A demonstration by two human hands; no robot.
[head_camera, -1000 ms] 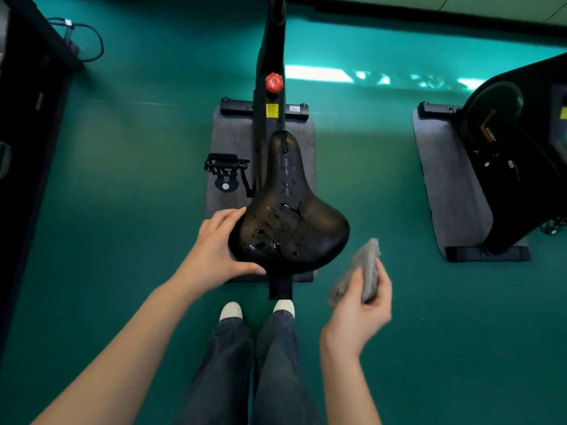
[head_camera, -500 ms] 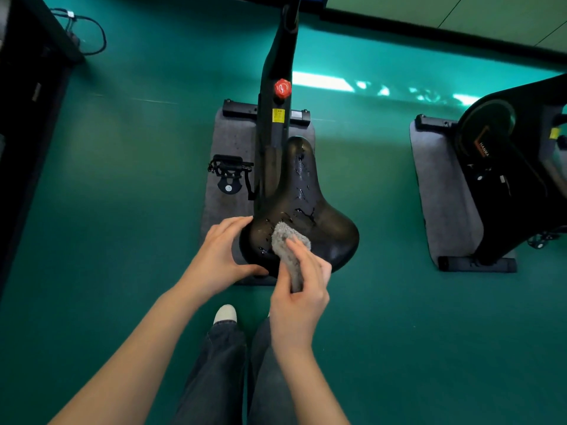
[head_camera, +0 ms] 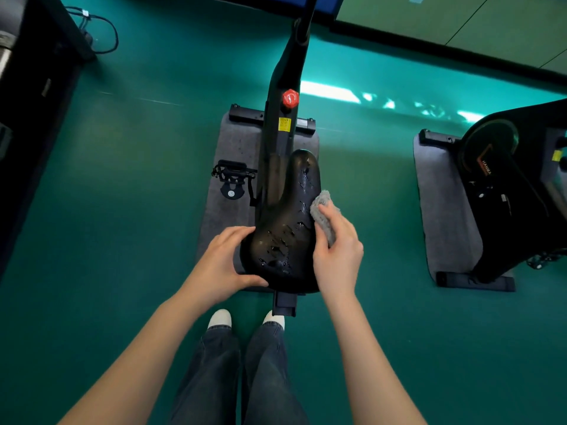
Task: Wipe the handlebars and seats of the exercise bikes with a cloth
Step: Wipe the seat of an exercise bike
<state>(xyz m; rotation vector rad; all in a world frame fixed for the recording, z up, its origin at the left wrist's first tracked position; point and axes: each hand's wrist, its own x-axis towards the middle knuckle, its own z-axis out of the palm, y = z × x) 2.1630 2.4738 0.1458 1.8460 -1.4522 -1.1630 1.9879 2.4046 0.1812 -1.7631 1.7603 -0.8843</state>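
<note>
Right hand (head_camera: 337, 256) grips grey cloth (head_camera: 322, 214) against wet black seat (head_camera: 285, 228) – fingers curled round it. Left hand (head_camera: 222, 266) clasps seat's left rear edge, fingers bent.

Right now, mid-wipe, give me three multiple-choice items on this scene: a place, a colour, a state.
1. Where is the fluffy grey cloth? A on the floor; B against the glossy black bike saddle, right side; C on the pedal.
2. Colour of the round knob on the frame? A red; B yellow; C white.
3. The left hand is: A hanging free; B gripping the saddle's rear edge; C holding the cloth.
B, the right hand presses it there; A, it shows red; B, it clasps the edge.
</note>
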